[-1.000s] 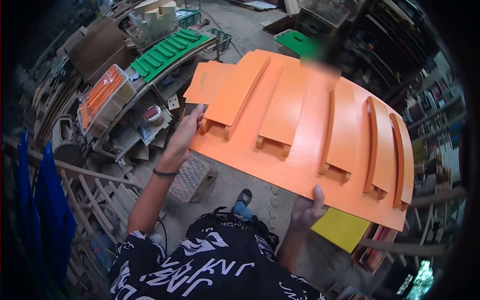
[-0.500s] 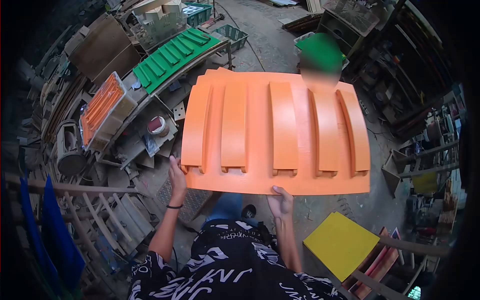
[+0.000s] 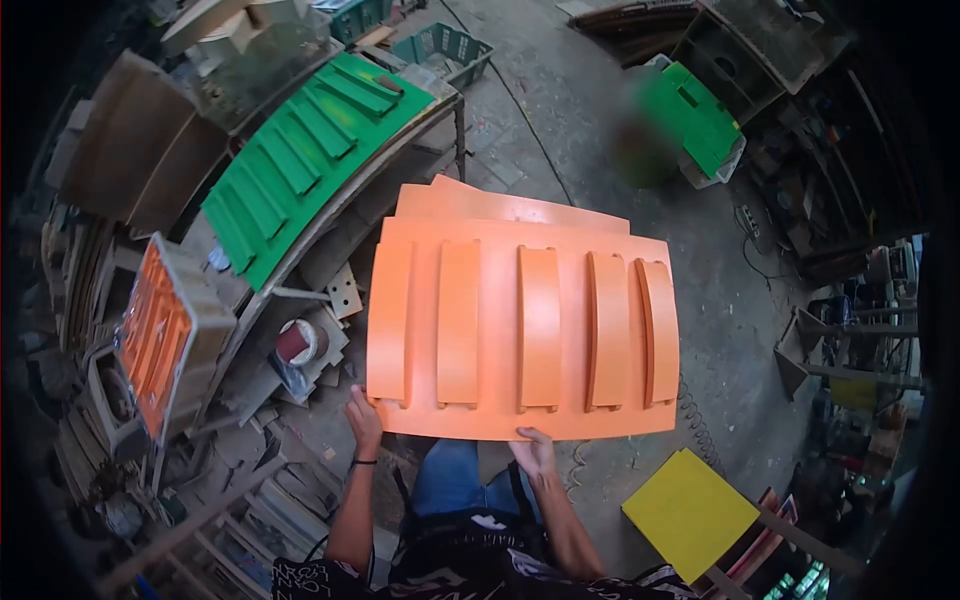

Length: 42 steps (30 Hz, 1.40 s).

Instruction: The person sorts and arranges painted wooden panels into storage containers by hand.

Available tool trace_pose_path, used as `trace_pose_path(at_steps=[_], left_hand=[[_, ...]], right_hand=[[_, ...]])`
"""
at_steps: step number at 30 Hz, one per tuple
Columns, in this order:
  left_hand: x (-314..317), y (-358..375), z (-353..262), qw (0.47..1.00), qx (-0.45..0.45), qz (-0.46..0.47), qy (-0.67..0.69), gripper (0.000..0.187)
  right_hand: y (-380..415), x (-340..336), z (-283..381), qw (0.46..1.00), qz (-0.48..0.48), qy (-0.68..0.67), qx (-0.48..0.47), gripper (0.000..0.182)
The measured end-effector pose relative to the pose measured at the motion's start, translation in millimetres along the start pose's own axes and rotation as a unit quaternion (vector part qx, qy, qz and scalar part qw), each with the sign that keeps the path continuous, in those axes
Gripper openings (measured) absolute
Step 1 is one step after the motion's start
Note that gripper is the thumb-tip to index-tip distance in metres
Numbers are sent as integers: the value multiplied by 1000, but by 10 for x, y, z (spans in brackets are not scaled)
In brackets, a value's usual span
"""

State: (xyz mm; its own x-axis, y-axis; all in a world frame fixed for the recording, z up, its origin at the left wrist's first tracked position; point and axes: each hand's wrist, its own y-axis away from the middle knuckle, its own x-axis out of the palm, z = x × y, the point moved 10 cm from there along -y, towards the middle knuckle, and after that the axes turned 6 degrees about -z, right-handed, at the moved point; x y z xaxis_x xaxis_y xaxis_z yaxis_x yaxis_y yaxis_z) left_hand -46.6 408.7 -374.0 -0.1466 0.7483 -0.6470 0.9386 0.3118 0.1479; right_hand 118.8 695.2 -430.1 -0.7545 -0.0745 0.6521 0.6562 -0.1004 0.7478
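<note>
An orange panel (image 3: 500, 340) with several raised, curved strips is held out in front of my body. My left hand (image 3: 364, 418) grips its lower left corner. Along the bottom edge, near the middle, my right hand (image 3: 534, 452) holds the panel with the thumb on top; the fingers underneath are partly hidden. Behind its far edge shows another orange sheet (image 3: 520, 208), slightly turned.
A green ribbed panel (image 3: 310, 160) lies on a bench at the left, near a bin of orange pieces (image 3: 155, 340). Yellow sheets (image 3: 690, 512) are at lower right. Green crate (image 3: 445, 50) and green-topped box (image 3: 700, 120) stand farther off.
The orange panel has come lower and nearer my body, with both hands still on it. More of the sheet behind it shows. The view has shifted, and the blurred shape beyond the panel is farther away.
</note>
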Motion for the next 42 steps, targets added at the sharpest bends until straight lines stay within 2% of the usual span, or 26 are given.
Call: trace_pose_path(at_steps=[2,4,8,13,16,18,19,21,24,26,27,28,29,31,33,34,35,36,38,39,41,42], left_hand=[[89,-289,48,995,58,-32,-78,44],[238,-610,14,994,70,-20,-81,43],[507,-1113,-83,993,89,-21,-73,42],[760,-1460,34,989,102,-29,-105,41],[901,-1590,90,993,88,-21,-80,41],[1070,-1619,244,994,60,31,-86,43],[1123,-1614,318,994,58,36,-87,43],[1278,-1656,550,993,6,58,-99,46],[1382,-1673,637,998,-34,38,-37,49],[1401,-1678,601,996,-66,44,-46,51],[1389,-1663,617,993,-101,39,-53,54],[1393,-1636,635,992,-105,41,-60,54],[1396,-1644,629,991,-90,30,-95,56],[1324,-1649,490,975,-66,23,-209,60],[1326,-1664,370,973,-53,26,-222,60],[1321,-1650,323,971,-42,29,-233,60],[1313,-1617,282,970,-45,29,-236,60],[1300,-1597,242,965,-63,14,-255,58],[1280,-1597,209,958,-84,-4,-273,56],[1301,-1613,124,970,-53,-19,-238,53],[1367,-1635,26,978,-26,-36,-203,50],[1441,-1653,-66,976,11,-32,-214,45]], right_hand=[[-353,-67,-63,1000,-8,-7,-1,53],[-741,-16,-167,999,-16,22,33,53],[-1276,132,-130,998,-47,31,-3,50],[-1668,163,-185,998,-58,12,15,53],[-1828,116,-219,998,-59,-1,22,51],[-1903,-78,-224,997,-76,-13,23,49],[-2008,-299,-267,994,-102,-23,37,39],[-2010,-256,-249,991,-128,-24,41,14],[-1999,-432,-235,984,-161,-48,52,13],[-1972,-398,-138,988,-145,-27,46,17],[-1876,-348,-142,977,-154,79,127,16],[-1703,-348,-171,948,-159,182,208,16],[-1551,-465,-39,899,-185,321,232,20],[-1353,-491,297,827,-192,468,244,18],[-1363,-195,1203,788,-219,575,-27,17],[-1376,-81,1660,786,-216,542,-203,17],[-1288,233,2135,641,-256,631,-354,15],[-1212,595,2426,594,-305,658,-348,22],[-1386,698,2864,415,-316,705,-480,51],[-1484,839,2921,415,-312,707,-480,51],[-1686,814,3000,382,-413,769,-304,74],[-1730,840,3022,380,-408,773,-303,74]])
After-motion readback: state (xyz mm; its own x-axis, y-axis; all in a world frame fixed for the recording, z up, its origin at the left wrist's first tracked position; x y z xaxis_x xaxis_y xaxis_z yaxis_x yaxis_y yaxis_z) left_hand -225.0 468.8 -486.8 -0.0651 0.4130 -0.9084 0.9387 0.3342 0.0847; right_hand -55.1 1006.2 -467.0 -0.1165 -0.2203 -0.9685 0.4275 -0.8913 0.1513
